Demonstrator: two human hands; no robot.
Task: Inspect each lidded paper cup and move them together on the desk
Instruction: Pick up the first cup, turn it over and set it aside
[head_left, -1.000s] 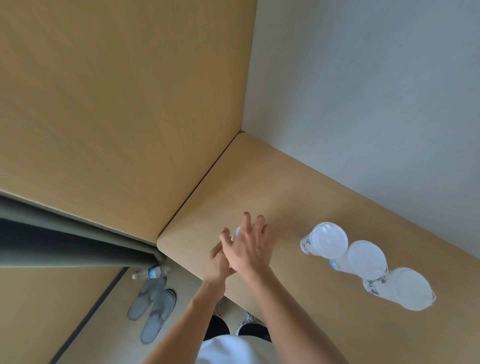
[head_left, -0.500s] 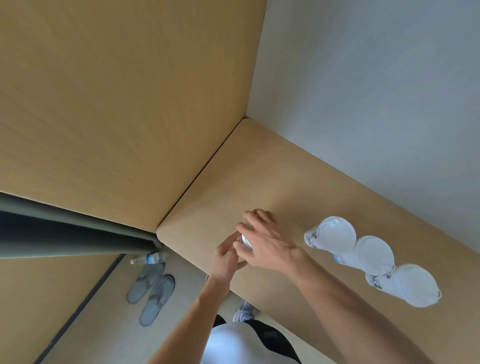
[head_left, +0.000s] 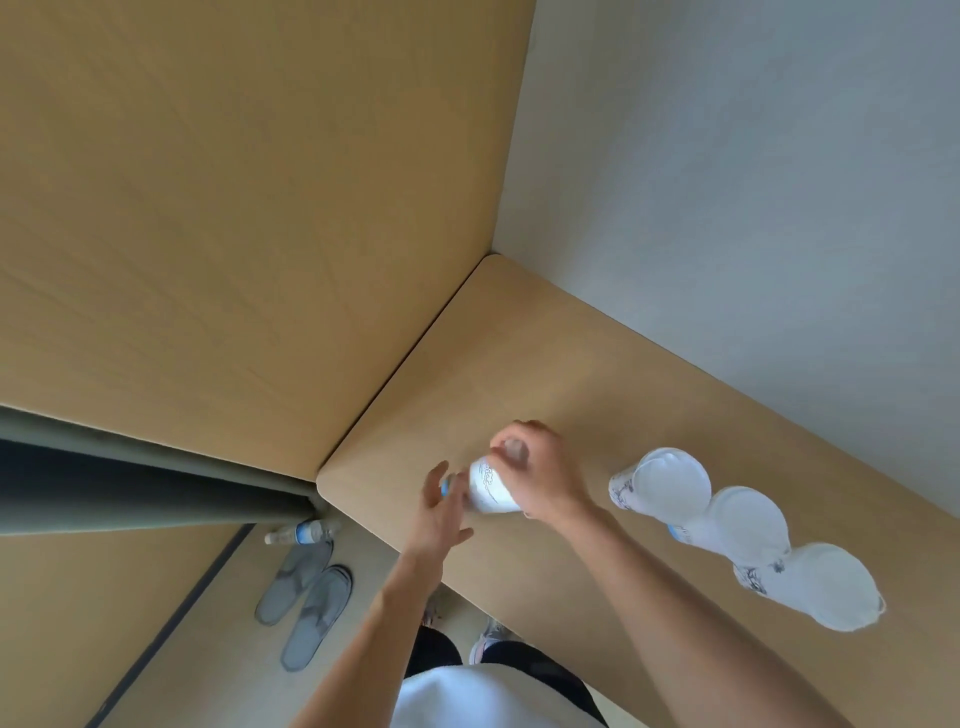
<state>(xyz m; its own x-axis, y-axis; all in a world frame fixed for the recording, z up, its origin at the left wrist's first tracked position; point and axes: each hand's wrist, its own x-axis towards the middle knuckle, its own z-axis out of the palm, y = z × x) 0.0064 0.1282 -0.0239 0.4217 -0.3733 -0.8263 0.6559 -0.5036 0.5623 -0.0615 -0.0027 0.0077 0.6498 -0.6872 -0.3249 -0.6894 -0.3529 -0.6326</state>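
A white paper cup (head_left: 488, 488) with blue print is tilted on its side above the wooden desk (head_left: 545, 364). My right hand (head_left: 540, 473) grips it around the lid end. My left hand (head_left: 441, 509) touches its base with fingers spread. To the right, three white lidded paper cups stand in a touching row: the first (head_left: 662, 480), the second (head_left: 737, 522) and the third (head_left: 821, 584).
The desk sits in a corner between a wooden panel (head_left: 234, 208) on the left and a grey wall (head_left: 753, 156) behind. On the floor below lie grey slippers (head_left: 306, 597) and a small water bottle (head_left: 301, 532). My shoes (head_left: 493, 634) show under the desk edge.
My right hand shifted right and turned, lifting and tilting the cup so its printed side now shows. My left hand slid down to the cup's base.
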